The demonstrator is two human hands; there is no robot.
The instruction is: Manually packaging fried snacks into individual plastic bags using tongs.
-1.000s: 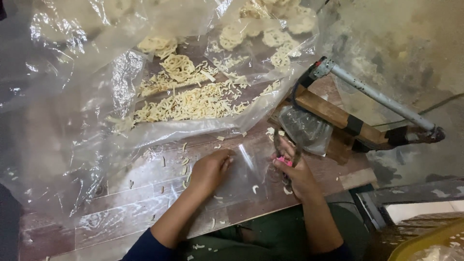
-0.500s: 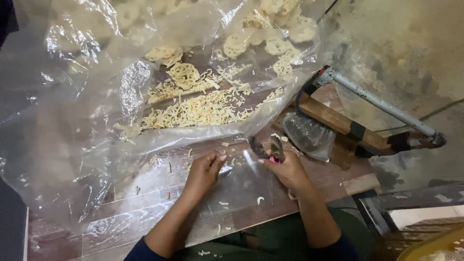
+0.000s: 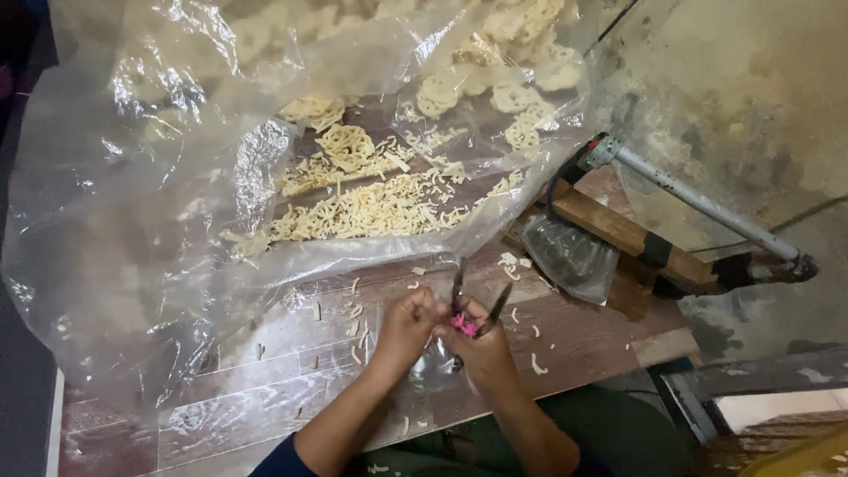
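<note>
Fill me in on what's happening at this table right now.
A person sits at a brown wood-plank table. Their right hand holds small scissors with pink handles, blades open and pointing up. Their left hand is pressed close beside it, both over a small clear plastic bag. Behind them lies a big clear plastic sheet holding pale broken cracker sticks and round lattice crackers. Crumbs dot the table.

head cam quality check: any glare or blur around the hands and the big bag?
Head view: strong glare patches on the big clear plastic bag, partly veiling the crackers inside; left hand and right hand with the scissors slightly soft; corners dim, wall at right evenly lit.
</note>
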